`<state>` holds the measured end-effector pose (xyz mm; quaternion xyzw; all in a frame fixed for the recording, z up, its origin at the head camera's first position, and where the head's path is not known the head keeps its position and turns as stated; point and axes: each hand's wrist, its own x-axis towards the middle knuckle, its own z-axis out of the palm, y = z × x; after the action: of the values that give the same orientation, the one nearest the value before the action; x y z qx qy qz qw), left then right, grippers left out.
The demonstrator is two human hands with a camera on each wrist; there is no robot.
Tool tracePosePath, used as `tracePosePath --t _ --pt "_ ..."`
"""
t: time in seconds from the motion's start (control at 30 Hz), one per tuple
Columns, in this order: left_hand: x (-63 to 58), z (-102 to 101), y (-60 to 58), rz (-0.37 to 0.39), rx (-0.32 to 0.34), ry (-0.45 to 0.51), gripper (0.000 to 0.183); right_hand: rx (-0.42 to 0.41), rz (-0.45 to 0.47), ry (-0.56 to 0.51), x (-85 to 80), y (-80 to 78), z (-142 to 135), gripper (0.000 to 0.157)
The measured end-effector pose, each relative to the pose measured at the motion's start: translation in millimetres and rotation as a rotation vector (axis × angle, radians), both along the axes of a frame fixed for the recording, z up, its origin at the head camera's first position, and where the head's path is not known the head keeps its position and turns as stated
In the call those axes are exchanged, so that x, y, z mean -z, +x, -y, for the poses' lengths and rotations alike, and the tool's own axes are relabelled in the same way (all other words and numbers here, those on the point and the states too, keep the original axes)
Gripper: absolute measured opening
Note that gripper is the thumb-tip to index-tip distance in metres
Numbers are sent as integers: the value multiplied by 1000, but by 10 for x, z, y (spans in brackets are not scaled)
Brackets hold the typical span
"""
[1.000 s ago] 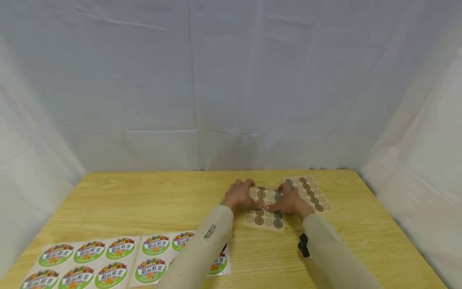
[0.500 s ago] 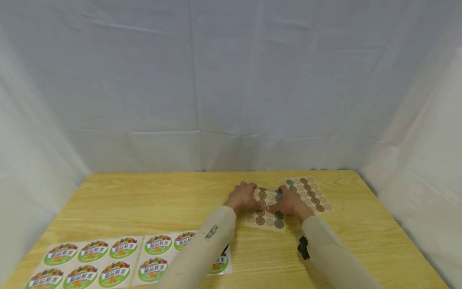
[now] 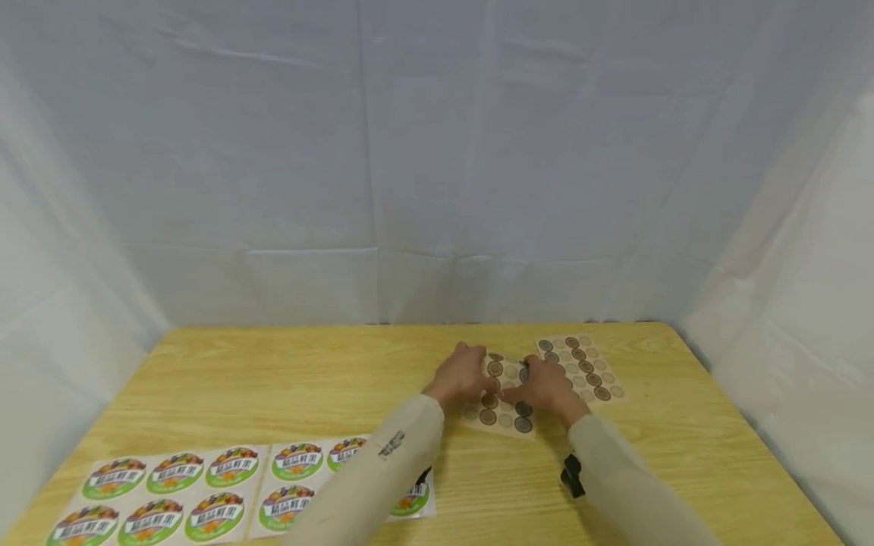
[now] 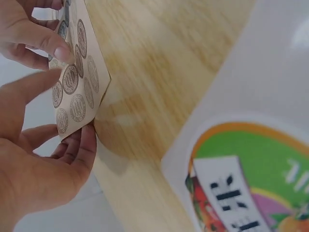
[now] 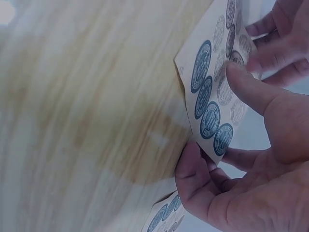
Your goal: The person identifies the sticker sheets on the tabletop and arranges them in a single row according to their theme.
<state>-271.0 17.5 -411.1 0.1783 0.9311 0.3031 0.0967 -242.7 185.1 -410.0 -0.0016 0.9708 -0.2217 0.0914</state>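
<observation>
A tan sheet of round stickers (image 3: 504, 422), printed in brown, dark and faint rings, lies between my two hands over the table. My left hand (image 3: 463, 374) grips its left edge, thumb on the printed face. On the opposite edge, my right hand (image 3: 543, 385) holds it the same way, and the two thumbs nearly meet in the middle. In the left wrist view, fingers (image 4: 87, 145) curl under the sheet's border. The right wrist view shows fingertips (image 5: 190, 159) tucked beneath a corner beside the dark stickers (image 5: 210, 119).
A second tan sticker sheet (image 3: 595, 371) lies flat just right of my right hand. Large white sheets of fruit-label stickers (image 3: 164, 497) cover the table's front left, partly hidden by my left sleeve (image 3: 382, 470). A white curtain (image 3: 437, 152) hangs behind the wooden table (image 3: 287, 379).
Both hands keep their hold on the tan sheet with only slight shifts. The head view has swung a little, moving the fruit-label sheets slightly in frame.
</observation>
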Motion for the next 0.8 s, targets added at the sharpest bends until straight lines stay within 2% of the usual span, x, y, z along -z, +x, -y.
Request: tracePosePath --t 0.13,0.2,0.43,0.63,0.8 --pt "23 37 -11 -39 -59 54 50 18 -17 -15 1 36 39 77" --pt "37 64 -2 -62 -67 72 47 27 -17 -38 -14 64 54 77" --pt "28 148 98 -118 -34 103 44 9 4 -94 -81 154 57 78" --pt "-30 212 230 -104 -25 121 49 -53 -6 -114 -107 246 7 76" --pt "-32 289 364 -111 13 195 43 -108 -38 -152 -91 336 -42 71"
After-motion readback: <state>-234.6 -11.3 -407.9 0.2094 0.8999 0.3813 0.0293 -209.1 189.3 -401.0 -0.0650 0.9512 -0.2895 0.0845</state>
